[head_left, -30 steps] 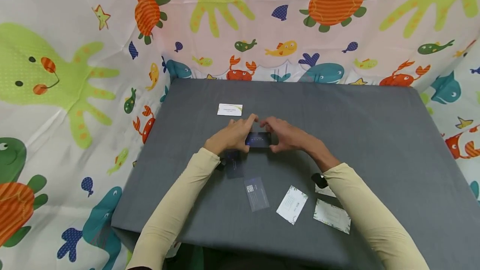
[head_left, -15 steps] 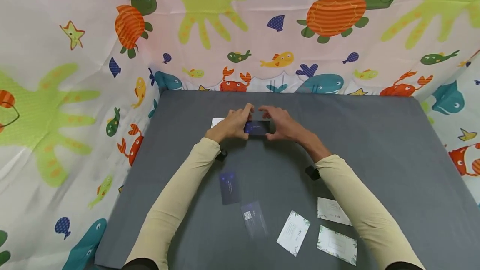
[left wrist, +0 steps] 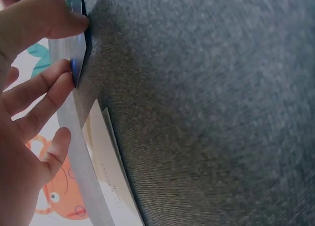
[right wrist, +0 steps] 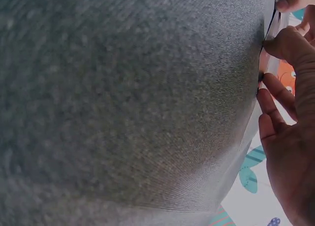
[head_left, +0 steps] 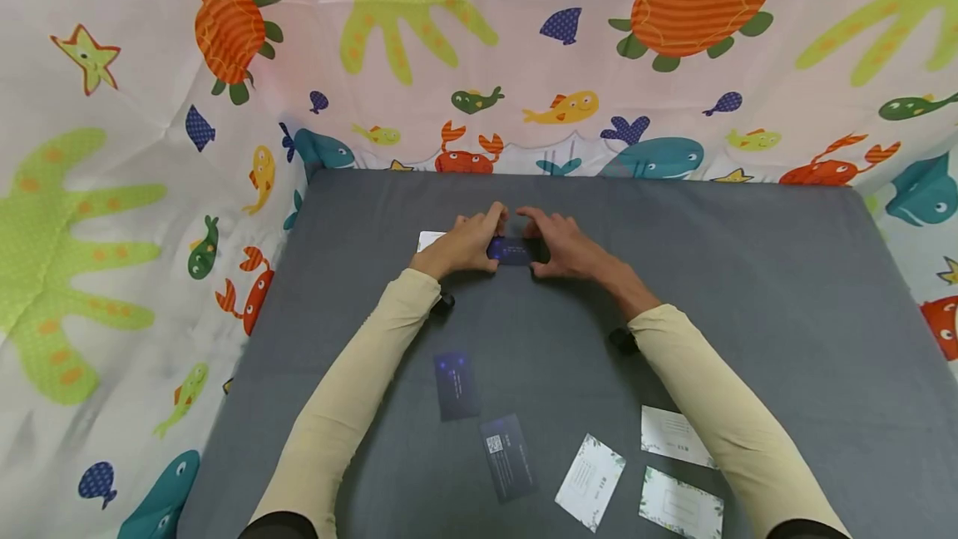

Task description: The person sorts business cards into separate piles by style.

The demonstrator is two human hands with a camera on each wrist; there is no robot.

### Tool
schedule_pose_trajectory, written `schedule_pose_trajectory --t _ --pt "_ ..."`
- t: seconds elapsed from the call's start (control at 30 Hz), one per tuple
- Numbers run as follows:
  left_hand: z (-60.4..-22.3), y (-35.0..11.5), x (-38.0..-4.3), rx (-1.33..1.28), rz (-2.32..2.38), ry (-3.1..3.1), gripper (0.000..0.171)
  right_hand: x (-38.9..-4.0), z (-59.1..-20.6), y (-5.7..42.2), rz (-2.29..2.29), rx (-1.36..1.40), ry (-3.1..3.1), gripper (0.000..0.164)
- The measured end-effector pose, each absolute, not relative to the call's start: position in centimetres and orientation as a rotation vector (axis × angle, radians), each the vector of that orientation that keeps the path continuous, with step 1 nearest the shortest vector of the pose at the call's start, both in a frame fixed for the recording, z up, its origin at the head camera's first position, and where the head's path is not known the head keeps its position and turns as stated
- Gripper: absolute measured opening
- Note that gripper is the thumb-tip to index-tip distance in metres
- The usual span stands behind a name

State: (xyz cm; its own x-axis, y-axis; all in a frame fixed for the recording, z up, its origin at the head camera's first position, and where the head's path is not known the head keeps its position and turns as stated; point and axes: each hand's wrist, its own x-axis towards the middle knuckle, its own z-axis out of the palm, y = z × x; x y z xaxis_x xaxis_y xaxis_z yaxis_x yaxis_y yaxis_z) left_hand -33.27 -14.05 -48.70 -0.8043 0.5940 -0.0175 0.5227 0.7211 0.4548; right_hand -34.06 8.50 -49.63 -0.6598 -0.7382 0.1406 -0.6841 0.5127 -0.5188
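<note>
A dark blue business card lies between my hands near the back of the table, its long side running left to right. My left hand pinches its left end between thumb and fingers, and my right hand pinches its right end. From the left wrist, the card appears nearly edge-on, close to the cloth. Whether it touches the cloth I cannot tell. Beside my left hand, and partly hidden by it, lies a white card; the left wrist view shows a second edge under that white card.
Two more dark cards lie in front of my hands. Several white cards with leafy corners lie at the front right, one partly covered by my right sleeve. A patterned curtain stands behind the grey table.
Both hands have carried the dark card toward the back, beside the white card, which my left hand now partly covers. A dark card formerly under my left wrist is uncovered. My head view has shifted.
</note>
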Motion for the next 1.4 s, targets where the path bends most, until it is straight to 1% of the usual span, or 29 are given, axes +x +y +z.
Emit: schedule_pose_trajectory --t 0.17,0.3,0.47,0.57,0.77,0.87,0.93,1.1,1.17,1.23,1.4 --pt "-47.6 -14.4 -32.3 0.933 0.566 2.827 0.072 -33.4 -48.6 8.3 -0.801 -1.242 2.68 0.086" --pt "-46.4 -14.8 -30.9 0.978 0.47 2.851 0.066 -32.0 -47.6 8.2 -0.845 -1.239 2.751 0.082" --pt "-45.6 -15.9 -28.4 1.092 0.433 2.729 0.057 -29.0 -46.6 7.8 -0.817 -1.267 2.794 0.079" --pt "-45.6 -17.1 -26.8 1.154 0.444 2.637 0.056 -27.0 -45.9 7.0 -0.785 -1.253 2.787 0.079" --pt "-45.7 -19.3 -24.4 1.16 0.408 2.546 0.059 -22.8 -44.8 4.4 -0.727 -1.286 2.825 0.077" --pt "-45.6 -19.9 -23.4 1.168 0.355 2.543 0.064 -20.2 -44.8 2.6 -0.608 -1.298 2.882 0.081" --pt "-45.5 -20.1 -22.8 1.172 0.29 2.556 0.065 -18.3 -44.9 1.4 -0.484 -1.246 2.926 0.086" --pt "-45.5 -20.2 -21.5 1.141 0.121 2.559 0.062 -14.3 -45.8 -1.0 -0.2 -1.028 2.99 0.11" --pt "-45.5 -20.1 -21.0 1.115 0.09 2.538 0.062 -13.1 -46.4 -1.6 -0.134 -0.97 3.001 0.117" --pt "-45.5 -20.1 -20.5 1.09 0.085 2.525 0.063 -12.2 -46.8 -1.8 -0.098 -0.943 3.011 0.119" --pt "-45.2 -20.2 -19.2 1.068 0.088 2.539 0.073 -11.2 -46.7 -1.6 -0.174 -0.907 2.99 0.117"
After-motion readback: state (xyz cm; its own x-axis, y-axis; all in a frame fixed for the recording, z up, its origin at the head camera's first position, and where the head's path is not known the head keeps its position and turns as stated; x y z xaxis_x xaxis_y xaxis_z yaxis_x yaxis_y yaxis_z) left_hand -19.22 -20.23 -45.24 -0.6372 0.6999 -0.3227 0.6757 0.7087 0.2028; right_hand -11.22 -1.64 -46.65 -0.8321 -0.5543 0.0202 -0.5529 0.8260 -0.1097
